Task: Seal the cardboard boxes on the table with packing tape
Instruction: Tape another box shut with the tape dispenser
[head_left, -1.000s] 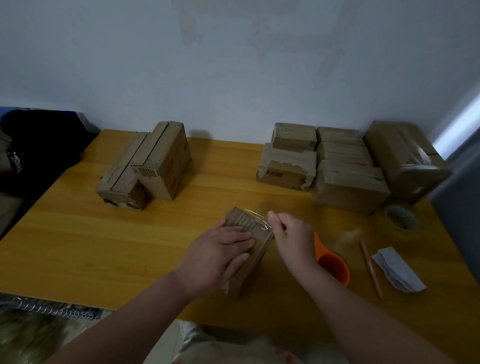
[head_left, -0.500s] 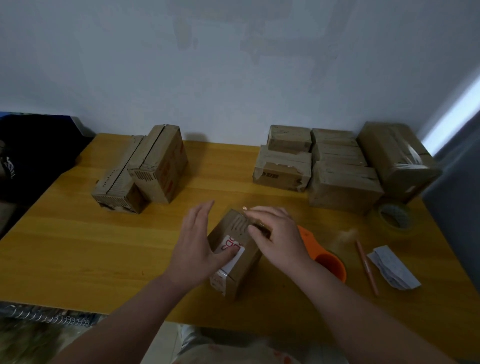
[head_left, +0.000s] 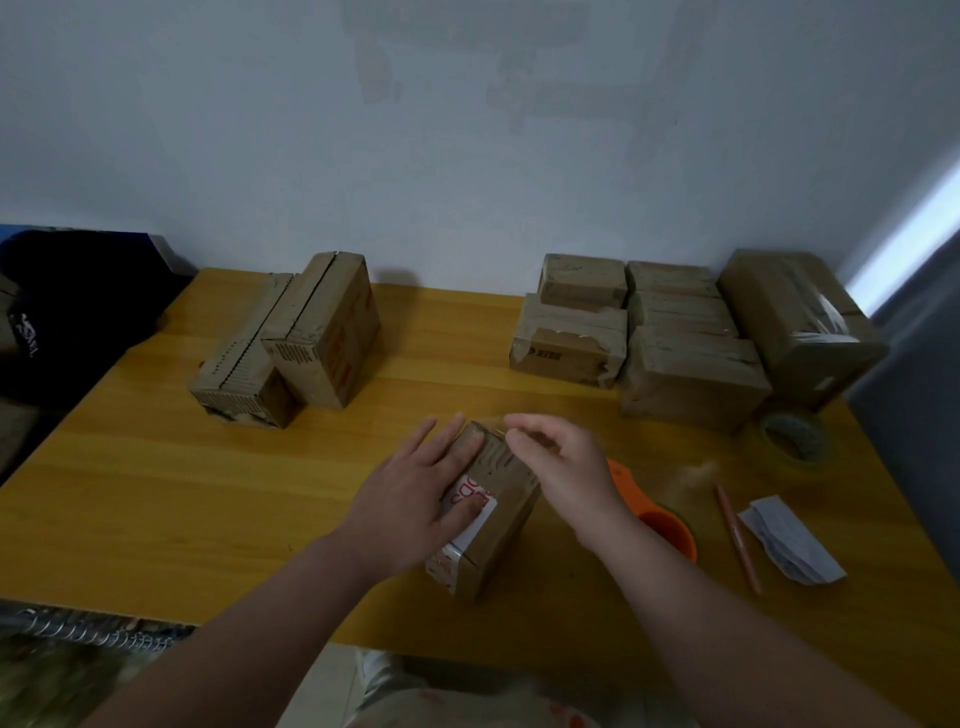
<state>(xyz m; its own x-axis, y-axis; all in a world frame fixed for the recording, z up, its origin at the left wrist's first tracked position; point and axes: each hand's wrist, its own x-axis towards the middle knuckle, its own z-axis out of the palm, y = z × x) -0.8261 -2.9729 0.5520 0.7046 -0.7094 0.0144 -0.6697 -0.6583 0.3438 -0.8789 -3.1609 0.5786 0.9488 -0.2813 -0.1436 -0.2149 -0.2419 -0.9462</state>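
Cardboard box (head_left: 506, 475), rectangular, brown, white-labelled; left hand (head_left: 410, 499) pressing flat.

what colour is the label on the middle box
The label is white with red letters; head view.

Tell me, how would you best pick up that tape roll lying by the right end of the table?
Judging by its pose, from above: the tape roll lies flat, hole up, so pinch its near wall, fingers inside the hole, thumb outside. A large taped box crowds its far side.

Bare forearms (head_left: 244, 618) above a pale, red-flecked garment (head_left: 467, 709).
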